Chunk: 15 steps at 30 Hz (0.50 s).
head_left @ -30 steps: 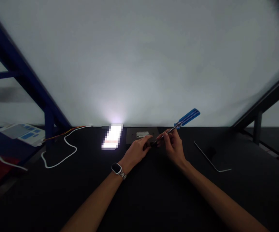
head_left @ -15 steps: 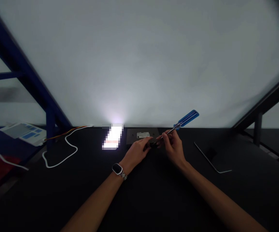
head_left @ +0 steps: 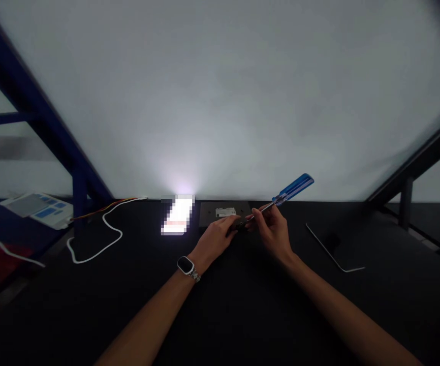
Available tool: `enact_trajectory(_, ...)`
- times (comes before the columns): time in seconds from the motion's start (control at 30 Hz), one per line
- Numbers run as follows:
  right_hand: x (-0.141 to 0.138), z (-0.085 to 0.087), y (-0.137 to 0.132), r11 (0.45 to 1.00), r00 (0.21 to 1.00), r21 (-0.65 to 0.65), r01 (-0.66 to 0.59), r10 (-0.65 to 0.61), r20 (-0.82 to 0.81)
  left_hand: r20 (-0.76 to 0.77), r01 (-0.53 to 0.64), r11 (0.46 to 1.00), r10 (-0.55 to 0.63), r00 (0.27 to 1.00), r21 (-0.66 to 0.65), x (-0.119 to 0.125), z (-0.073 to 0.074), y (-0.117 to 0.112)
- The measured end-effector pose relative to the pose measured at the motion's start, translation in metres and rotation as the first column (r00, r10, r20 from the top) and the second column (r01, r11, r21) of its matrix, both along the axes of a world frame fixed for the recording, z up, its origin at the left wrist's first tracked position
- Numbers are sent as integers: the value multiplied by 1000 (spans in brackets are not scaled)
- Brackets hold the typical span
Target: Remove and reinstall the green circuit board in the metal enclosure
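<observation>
My right hand (head_left: 271, 231) is closed round the metal shaft of a screwdriver (head_left: 285, 193) whose blue handle sticks up and to the right. Its tip points left at a small dark part (head_left: 240, 226) that my left hand (head_left: 216, 239) pinches between its fingertips. I cannot make out what that part is. Both hands meet over the black table (head_left: 243, 305), just in front of a flat dark device (head_left: 223, 212) with a white label. A watch is on my left wrist.
A bright glowing rectangle (head_left: 177, 216) lies left of the device. A white cable (head_left: 98, 244) loops at the left, with coloured wires behind it. A thin bent metal rod (head_left: 332, 254) lies at the right. A white keypad unit (head_left: 35, 208) sits far left beside blue frame beams.
Hardly anything moved: the screwdriver handle dipped slightly, and both hands shifted a little upward toward the dark device.
</observation>
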State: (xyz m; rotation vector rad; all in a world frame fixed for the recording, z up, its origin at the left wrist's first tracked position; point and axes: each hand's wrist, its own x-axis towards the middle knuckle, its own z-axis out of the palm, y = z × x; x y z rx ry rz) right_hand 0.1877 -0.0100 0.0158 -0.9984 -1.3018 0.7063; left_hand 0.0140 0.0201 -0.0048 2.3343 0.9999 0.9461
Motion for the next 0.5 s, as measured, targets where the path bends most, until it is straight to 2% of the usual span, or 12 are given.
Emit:
enact_trajectory(0.2, 1, 3, -1, 1000, 998, 9, 20, -20, 60, -7, -24, 1000, 24, 1000, 4, 0, 1, 0)
enact_trajectory(0.5, 2, 4, 1, 999, 999, -2, 39, -39, 37, 52, -41, 999, 40, 998, 7, 3, -4, -1)
